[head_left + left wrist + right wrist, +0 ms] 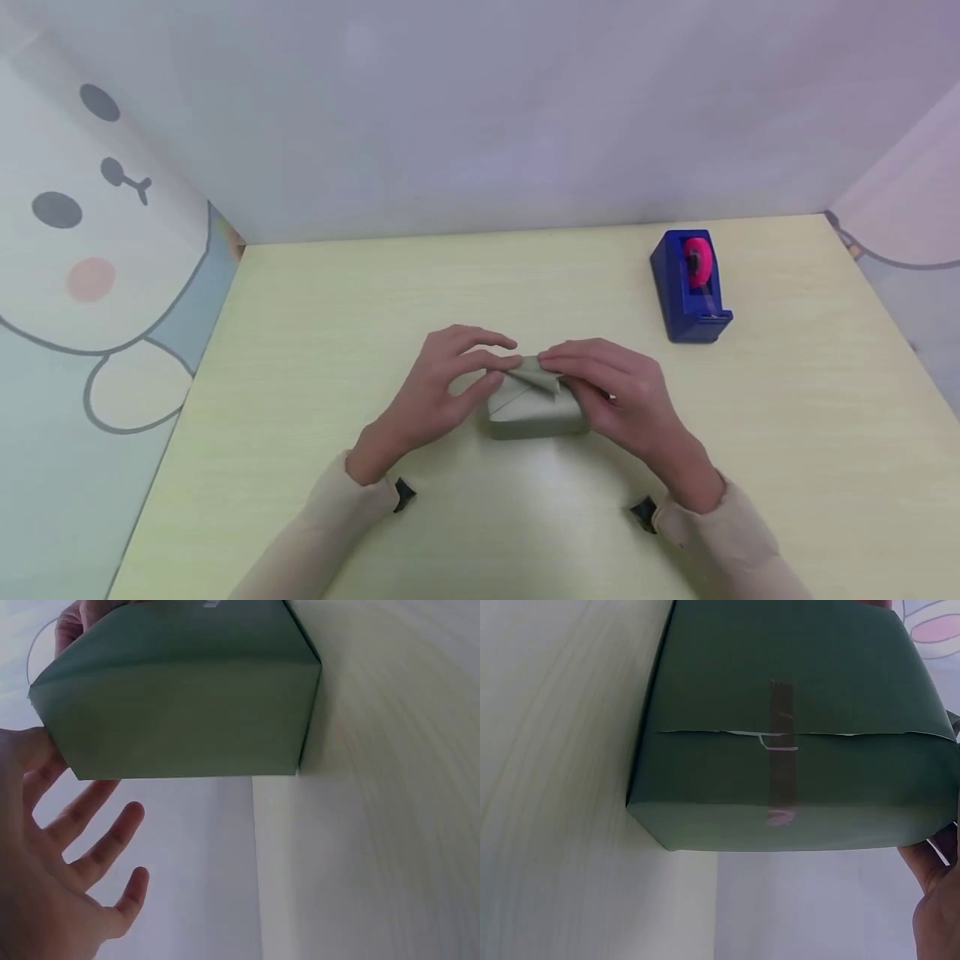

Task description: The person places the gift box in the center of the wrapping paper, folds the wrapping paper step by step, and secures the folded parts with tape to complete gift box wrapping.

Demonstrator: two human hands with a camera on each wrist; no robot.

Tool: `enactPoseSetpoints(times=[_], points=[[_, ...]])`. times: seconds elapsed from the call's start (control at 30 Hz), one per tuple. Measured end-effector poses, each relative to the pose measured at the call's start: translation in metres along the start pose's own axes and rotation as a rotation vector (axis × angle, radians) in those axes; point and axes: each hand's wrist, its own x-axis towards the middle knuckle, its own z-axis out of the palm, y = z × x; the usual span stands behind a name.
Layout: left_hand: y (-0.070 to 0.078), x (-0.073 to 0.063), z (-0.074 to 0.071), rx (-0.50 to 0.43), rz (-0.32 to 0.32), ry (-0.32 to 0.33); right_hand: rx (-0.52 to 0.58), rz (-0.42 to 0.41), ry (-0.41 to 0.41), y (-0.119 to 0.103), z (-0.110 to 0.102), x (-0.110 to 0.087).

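A small box wrapped in green paper sits on the table between the two hands. On its top, a folded paper flap stands partly raised. My right hand pinches the flap's right side, fingers bent over it and thumb lower down. At the left end of the fold, my left hand touches the paper with thumb and index fingertip; its other fingers are spread loosely, as the left wrist view shows. A strip of tape crosses a paper seam on one side of the box in the right wrist view.
A blue tape dispenser with a pink roll stands at the back right of the pale wooden table. Behind the table rises a plain whitish wall. Cartoon-printed fabric hangs at the left.
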Motion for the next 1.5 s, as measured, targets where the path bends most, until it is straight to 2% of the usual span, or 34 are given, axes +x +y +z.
enactPoseSetpoints(times=[0.13, 0.27, 0.43, 0.53, 0.63, 0.87, 0.97, 1.13, 1.37, 1.5], points=[[0.0, -0.002, -0.004, 0.13, 0.05, -0.003, 0.001, 0.015, -0.049, 0.0, -0.002, 0.0], [0.001, -0.001, -0.007, 0.224, 0.085, -0.021, -0.038, 0.049, -0.152, -0.001, -0.011, 0.002], [0.004, 0.001, -0.008, 0.263, 0.093, -0.031, -0.033, 0.135, -0.273, -0.009, -0.025, 0.004], [0.006, 0.001, -0.01, 0.277, 0.094, -0.041, -0.017, 0.208, -0.296, -0.014, -0.03, 0.007], [0.01, 0.003, -0.011, 0.322, 0.126, -0.054, -0.026, 0.262, -0.32, -0.018, -0.031, 0.011], [0.02, 0.005, -0.011, 0.488, 0.226, -0.079, -0.131, 0.25, -0.414, -0.024, -0.028, 0.018], [0.023, 0.005, -0.011, 0.541, 0.233, -0.081, -0.172, 0.261, -0.41, -0.024, -0.032, 0.014], [0.026, 0.007, -0.012, 0.587, 0.233, -0.091, -0.178, 0.325, -0.325, -0.021, -0.04, 0.003], [0.028, 0.008, -0.013, 0.588, 0.207, -0.114, -0.162, 0.345, -0.25, -0.017, -0.046, -0.004], [0.029, 0.007, -0.014, 0.589, 0.198, -0.118, -0.184, 0.349, -0.249, -0.017, -0.046, -0.005]])
